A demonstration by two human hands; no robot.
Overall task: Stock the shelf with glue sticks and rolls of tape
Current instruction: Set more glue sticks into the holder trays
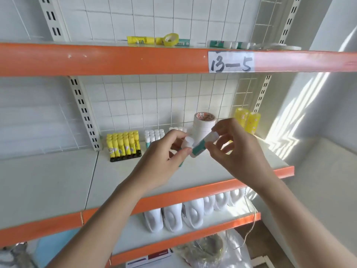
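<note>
You held two green-and-white glue sticks above the middle shelf. Your left hand curled round one glue stick, its white cap sticking up past your fingers. Your right hand pinched the second glue stick near its white cap, the green body slanting down toward your left thumb, so the two sticks met between your hands.

Behind your hands on that shelf stood a black tray of yellow glue sticks, a block of white-capped glue sticks beside it, a stack of white tape rolls, and two yellow patterned tape rolls upright near the right post.

On the top shelf, labelled "13-5", lay yellow and green glue sticks and a yellow tape roll. White jugs lined the lower shelf.
</note>
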